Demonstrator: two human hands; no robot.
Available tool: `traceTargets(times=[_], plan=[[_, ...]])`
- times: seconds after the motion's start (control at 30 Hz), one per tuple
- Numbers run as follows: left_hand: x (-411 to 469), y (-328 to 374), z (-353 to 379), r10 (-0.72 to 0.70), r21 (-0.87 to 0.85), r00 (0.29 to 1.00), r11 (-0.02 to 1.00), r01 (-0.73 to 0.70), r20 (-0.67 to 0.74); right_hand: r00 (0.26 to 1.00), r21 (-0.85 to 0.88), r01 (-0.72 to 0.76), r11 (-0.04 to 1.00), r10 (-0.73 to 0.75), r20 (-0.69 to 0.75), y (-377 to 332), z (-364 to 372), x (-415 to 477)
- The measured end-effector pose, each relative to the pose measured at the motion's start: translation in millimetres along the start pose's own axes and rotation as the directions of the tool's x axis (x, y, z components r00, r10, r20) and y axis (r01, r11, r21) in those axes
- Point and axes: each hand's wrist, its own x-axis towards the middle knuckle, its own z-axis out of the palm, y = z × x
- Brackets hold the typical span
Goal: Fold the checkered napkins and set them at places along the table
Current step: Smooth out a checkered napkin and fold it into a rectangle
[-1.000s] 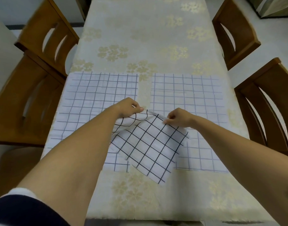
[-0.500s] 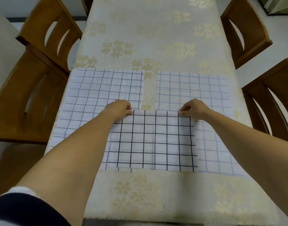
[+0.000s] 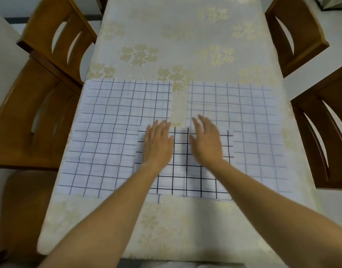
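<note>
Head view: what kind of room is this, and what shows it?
Most likely a home dining room. A long table under a cream floral tablecloth has wooden chairs pushed in along both sides, and checkered napkins lie spread across it, the left hand and right hand open over the darker one.

Both hands, L (image 3: 157, 145) & R (image 3: 206, 141), flat, seemingly pressing black-checked napkin (image 3: 185, 171) on table (image 3: 185, 45).

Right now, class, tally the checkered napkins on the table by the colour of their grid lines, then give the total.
Pale blue-violet lines: 2, the left napkin and the right napkin.
Black lines: 1, the middle napkin.
Total: 3
</note>
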Motion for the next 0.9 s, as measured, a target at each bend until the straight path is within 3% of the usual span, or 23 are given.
traceTargets(times=[0.17, 0.3, 0.57, 0.73, 0.9], plan=[[-15.1, 1.8, 35.9, -0.108, 0.115, 0.973, 0.990, 0.086, 0.205, 0.975, -0.008, -0.017, 1.000, 0.019, 0.221, -15.6, 48.6, -22.5], [-21.1, -17.1, 36.5, -0.105, 0.153, 0.978, 0.985, 0.077, 0.179, 0.964, -0.137, 0.024, 0.990, 0.013, 0.266, 19.4, 47.5, -24.7], [-36.5, -41.5, 19.3, -0.200, 0.202, 0.968, 0.965, 0.168, 0.154, 0.943, -0.172, -0.170, 0.970, 0.211, 0.256, 76.8, 11.3, -24.2], [-56.5, 2.2, 26.3, 0.007, 0.102, 0.996, 0.995, -0.017, 0.091, 0.988, -0.091, 0.084, 0.992, -0.071, 0.136, 9.2, 14.9, -47.7], [-70.7, -8.9, 48.4, -0.086, 0.173, 0.985, 0.983, 0.059, 0.153, 0.961, -0.140, 0.040, 0.989, 0.000, 0.276, 9.3, 43.4, -86.0]])
